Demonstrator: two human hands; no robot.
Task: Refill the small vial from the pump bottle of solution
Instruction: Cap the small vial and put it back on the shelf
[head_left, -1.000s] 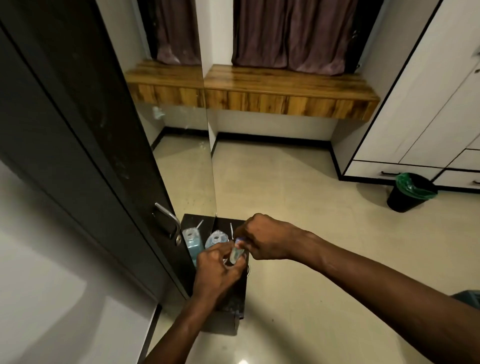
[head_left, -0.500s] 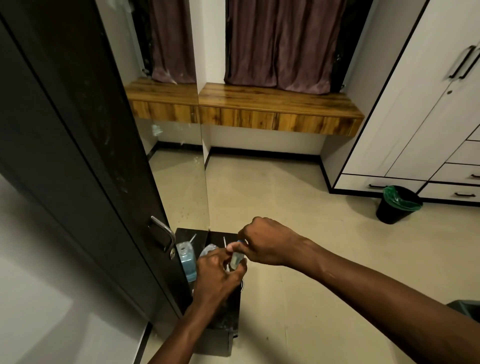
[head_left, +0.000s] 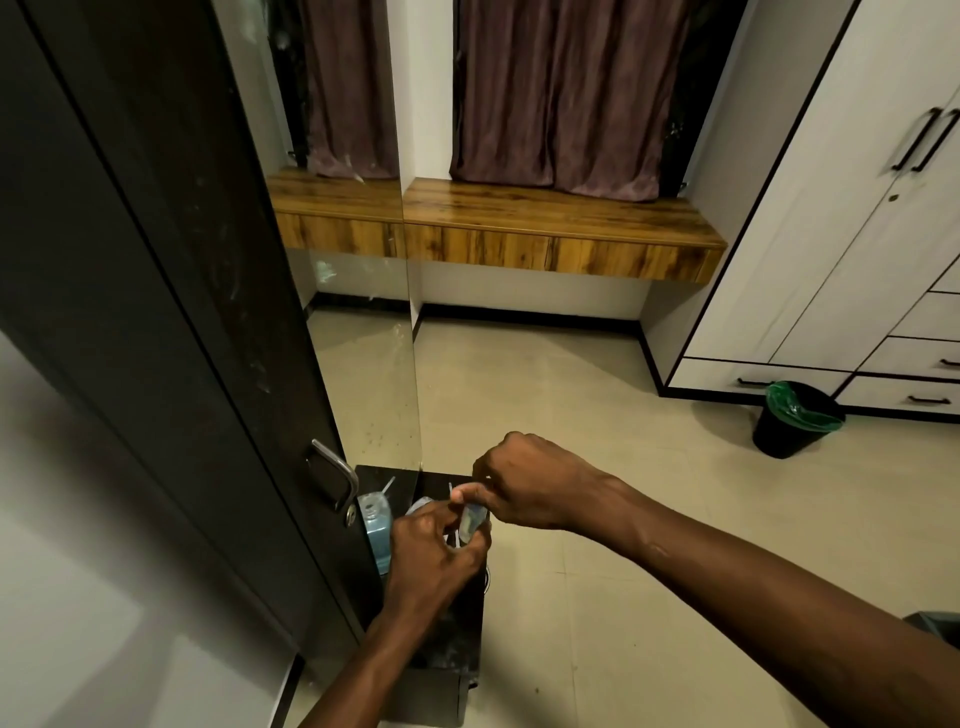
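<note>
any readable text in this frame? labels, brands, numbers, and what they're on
None legible.
Small vial, held between the left hand and the right hand: a pale patch that may be a label, too blurred to read.
Bottle of blue solution seen in the mirror: no lettering can be made out.
Wardrobe, dark door, bin: no markings seen.

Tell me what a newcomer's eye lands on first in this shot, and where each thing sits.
First come the two bare hands meeting low in the centre: the left hand and the right hand both pinch a small clear vial above a dark narrow ledge. Just left of them, the blue-tinted bottle's mirror image shows in the tall mirror. Far right on the floor stands a black bin with a green liner.
</note>
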